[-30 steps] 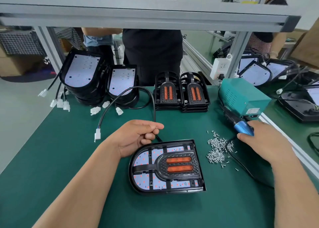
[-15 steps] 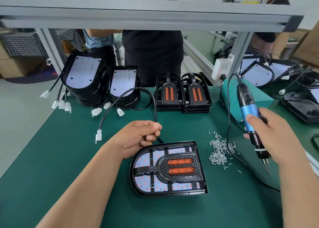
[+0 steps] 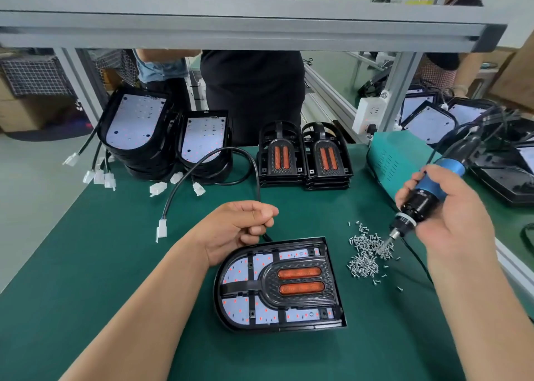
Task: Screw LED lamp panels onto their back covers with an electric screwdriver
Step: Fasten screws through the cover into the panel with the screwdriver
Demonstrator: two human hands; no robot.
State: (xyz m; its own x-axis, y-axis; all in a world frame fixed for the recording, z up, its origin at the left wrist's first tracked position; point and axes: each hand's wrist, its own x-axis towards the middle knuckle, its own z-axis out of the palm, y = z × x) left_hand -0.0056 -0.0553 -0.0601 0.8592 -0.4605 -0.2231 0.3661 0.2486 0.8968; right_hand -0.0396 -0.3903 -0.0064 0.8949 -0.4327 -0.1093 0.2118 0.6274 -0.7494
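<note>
Fingers (image 3: 411, 185) of the right hand (image 3: 453, 219) curl tight round the blue-and-black electric screwdriver (image 3: 427, 197), tilted so its bit dips into the pile of screws (image 3: 365, 253) on the green desk (image 3: 115, 265). The left hand (image 3: 231, 230) is clenched on the black cable (image 3: 255, 175) just behind the lamp panel (image 3: 278, 285), which lies flat in its back cover (image 3: 289, 327) between both hands.

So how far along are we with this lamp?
Done: the rounded black lamp panel with orange lenses sits in its back cover. In hand: right hand dips the blue electric screwdriver into the loose silver screws; left hand grips the black cable. Left: driving screws, then the stacked units behind.
</note>
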